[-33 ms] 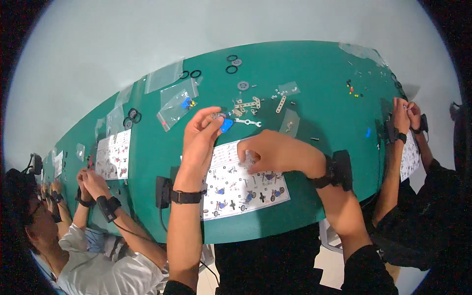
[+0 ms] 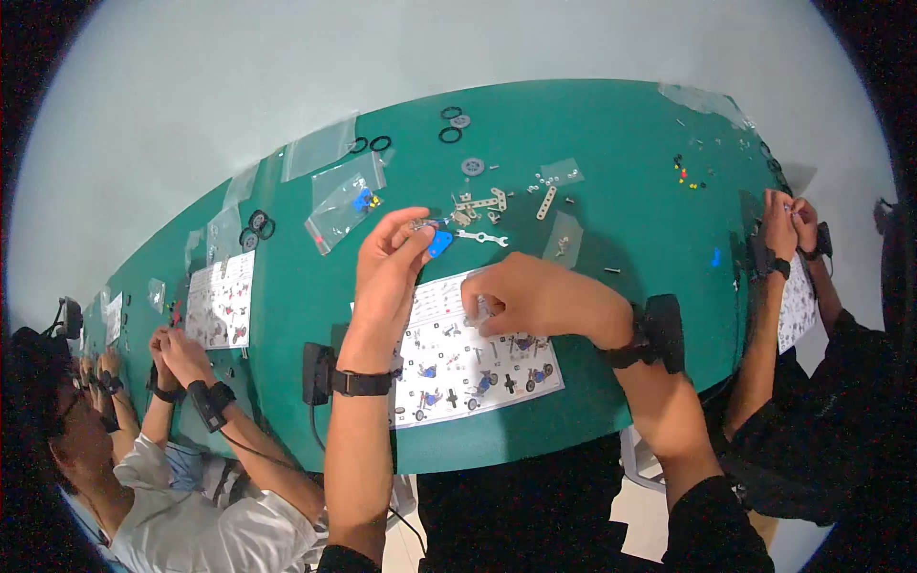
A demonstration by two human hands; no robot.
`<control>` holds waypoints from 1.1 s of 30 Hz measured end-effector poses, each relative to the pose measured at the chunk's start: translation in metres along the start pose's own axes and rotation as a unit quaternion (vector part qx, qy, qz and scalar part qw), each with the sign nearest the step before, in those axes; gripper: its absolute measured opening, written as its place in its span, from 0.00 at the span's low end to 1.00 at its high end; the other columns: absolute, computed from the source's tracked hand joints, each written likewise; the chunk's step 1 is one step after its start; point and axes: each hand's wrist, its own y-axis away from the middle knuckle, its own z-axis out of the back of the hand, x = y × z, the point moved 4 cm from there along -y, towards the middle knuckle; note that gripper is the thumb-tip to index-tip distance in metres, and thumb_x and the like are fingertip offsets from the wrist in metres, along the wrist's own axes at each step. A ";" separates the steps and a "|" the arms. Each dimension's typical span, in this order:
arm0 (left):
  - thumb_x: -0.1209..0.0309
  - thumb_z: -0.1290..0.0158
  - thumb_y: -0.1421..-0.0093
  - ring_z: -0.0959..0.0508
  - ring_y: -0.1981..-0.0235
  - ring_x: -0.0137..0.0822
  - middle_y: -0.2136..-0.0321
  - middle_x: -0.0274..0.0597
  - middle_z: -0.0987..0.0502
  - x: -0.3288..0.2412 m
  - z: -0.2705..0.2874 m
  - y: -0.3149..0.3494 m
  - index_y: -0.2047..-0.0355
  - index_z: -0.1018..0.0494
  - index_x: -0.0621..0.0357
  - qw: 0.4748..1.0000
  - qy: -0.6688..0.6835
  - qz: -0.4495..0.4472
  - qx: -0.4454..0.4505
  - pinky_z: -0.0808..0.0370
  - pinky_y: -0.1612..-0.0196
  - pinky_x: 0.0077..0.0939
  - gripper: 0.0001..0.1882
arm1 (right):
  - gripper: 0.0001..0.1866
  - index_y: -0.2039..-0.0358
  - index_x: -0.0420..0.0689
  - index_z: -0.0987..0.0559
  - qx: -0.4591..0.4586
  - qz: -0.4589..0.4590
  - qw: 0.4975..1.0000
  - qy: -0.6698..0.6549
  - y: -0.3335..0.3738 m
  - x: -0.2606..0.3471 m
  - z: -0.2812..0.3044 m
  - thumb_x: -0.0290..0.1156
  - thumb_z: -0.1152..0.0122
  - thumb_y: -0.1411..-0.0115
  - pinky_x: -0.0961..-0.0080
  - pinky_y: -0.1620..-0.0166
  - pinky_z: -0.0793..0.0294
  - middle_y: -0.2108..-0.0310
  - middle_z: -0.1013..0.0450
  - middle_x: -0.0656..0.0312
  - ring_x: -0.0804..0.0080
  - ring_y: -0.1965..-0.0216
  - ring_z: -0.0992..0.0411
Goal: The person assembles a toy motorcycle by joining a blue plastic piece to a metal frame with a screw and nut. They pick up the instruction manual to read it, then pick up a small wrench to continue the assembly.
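My left hand (image 2: 392,253) is closed, its thumb and fingers pinching a blue plate (image 2: 439,244) with small holes. Some small metal parts show at the fingertips above the plate. Just right of it, a flat metal wrench (image 2: 482,238) lies on the table. Over a printed instruction sheet (image 2: 449,382) hovers my right hand (image 2: 535,296), fingers bent and thumb apart from them. Between them the sheet's print shows, and I see nothing held. Beyond the hands lie perforated metal strips (image 2: 478,204), with another strip (image 2: 546,202) to their right.
A clear bag (image 2: 346,202) with blue and yellow pieces lies left. Small bags of hardware (image 2: 564,239), a grey wheel (image 2: 473,166) and black rings (image 2: 450,135) lie farther back. People work on both sides; one person's hands (image 2: 181,355) are left, another's (image 2: 788,224) right.
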 end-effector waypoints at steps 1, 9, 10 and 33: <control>0.78 0.42 0.34 0.20 0.59 0.28 0.59 0.40 0.19 0.001 -0.002 -0.001 0.48 0.25 0.63 1.000 0.000 0.002 0.002 0.22 0.54 0.22 0.14 | 0.10 0.64 0.41 0.19 0.004 0.005 1.000 -0.007 -0.001 -0.001 -0.002 0.29 0.29 0.44 0.68 0.69 0.28 0.77 0.24 0.57 0.66 0.75 0.25; 0.77 0.43 0.33 0.20 0.58 0.28 0.57 0.41 0.19 0.000 0.002 0.001 0.48 0.25 0.63 0.999 -0.027 0.013 -0.013 0.22 0.54 0.22 0.14 | 0.09 0.67 0.39 0.19 -0.083 -0.012 0.994 0.072 0.000 -0.024 0.015 0.29 0.30 0.45 0.68 0.68 0.27 0.74 0.22 0.54 0.63 0.73 0.24; 0.79 0.42 0.34 0.21 0.60 0.26 0.60 0.38 0.19 -0.002 -0.001 0.002 0.49 0.25 0.62 1.000 -0.008 0.015 -0.016 0.24 0.56 0.20 0.14 | 0.09 0.67 0.39 0.19 -0.087 -0.026 0.993 0.078 0.002 -0.024 0.016 0.29 0.29 0.45 0.68 0.67 0.27 0.74 0.22 0.54 0.63 0.72 0.24; 0.82 0.42 0.35 0.21 0.59 0.25 0.59 0.37 0.20 -0.005 -0.005 0.005 0.50 0.24 0.61 1.000 0.007 0.015 -0.001 0.25 0.55 0.19 0.14 | 0.06 0.71 0.39 0.16 -0.129 -0.099 0.976 0.147 0.020 -0.026 0.033 0.25 0.29 0.50 0.62 0.62 0.23 0.71 0.21 0.49 0.52 0.67 0.22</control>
